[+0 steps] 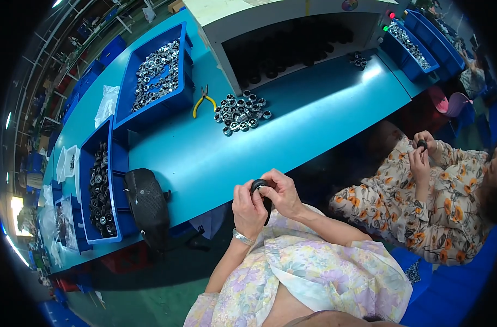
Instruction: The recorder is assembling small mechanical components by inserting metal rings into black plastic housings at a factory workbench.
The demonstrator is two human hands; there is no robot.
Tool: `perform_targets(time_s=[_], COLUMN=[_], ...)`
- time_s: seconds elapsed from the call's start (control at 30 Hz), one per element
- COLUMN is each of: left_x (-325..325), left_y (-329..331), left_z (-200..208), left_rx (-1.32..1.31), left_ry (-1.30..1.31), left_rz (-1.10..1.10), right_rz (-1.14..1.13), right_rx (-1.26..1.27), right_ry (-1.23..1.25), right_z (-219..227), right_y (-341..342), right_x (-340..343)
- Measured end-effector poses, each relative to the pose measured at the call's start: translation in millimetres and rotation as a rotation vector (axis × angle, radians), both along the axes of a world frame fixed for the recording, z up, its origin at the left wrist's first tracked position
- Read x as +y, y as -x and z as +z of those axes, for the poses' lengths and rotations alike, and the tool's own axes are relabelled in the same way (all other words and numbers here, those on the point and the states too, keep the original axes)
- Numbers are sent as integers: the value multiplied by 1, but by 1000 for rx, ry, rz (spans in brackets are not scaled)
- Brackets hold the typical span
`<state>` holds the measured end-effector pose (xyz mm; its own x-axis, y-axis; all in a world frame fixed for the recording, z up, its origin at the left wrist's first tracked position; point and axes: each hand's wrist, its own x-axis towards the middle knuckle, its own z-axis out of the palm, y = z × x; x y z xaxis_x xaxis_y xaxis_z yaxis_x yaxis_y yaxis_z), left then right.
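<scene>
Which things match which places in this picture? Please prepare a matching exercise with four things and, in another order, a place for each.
Things:
1. small round black part
2. metal pliers with yellow handles
3. shiny silver-coloured bracelet
4. black wheel-like parts

Places:
A. around the wrist of the person's left hand
B. heaped in a blue plastic bin
C. held between the left hand and the right hand
D. on the blue-green table, left of a loose pile of shiny metal parts

Right pairs: 1-C, 2-D, 3-A, 4-B.
</scene>
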<state>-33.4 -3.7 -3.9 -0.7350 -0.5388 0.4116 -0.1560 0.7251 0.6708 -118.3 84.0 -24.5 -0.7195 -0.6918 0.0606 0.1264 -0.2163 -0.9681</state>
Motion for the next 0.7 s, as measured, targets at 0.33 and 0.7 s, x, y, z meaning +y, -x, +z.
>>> perform_targets(time_s=[0.33, 0.7], left_x=[-10, -6], left_y=[-8, -25], left_z=[2, 12], left_rx=[1, -48], left_ry=[-41, -83], left_rz=[-27, -83], right_rz=[40, -72], right_rx=[-91, 584], right_ry=[38, -103], right_z=[-3, 8], right_y=[-2, -5], right_x=[-5, -1])
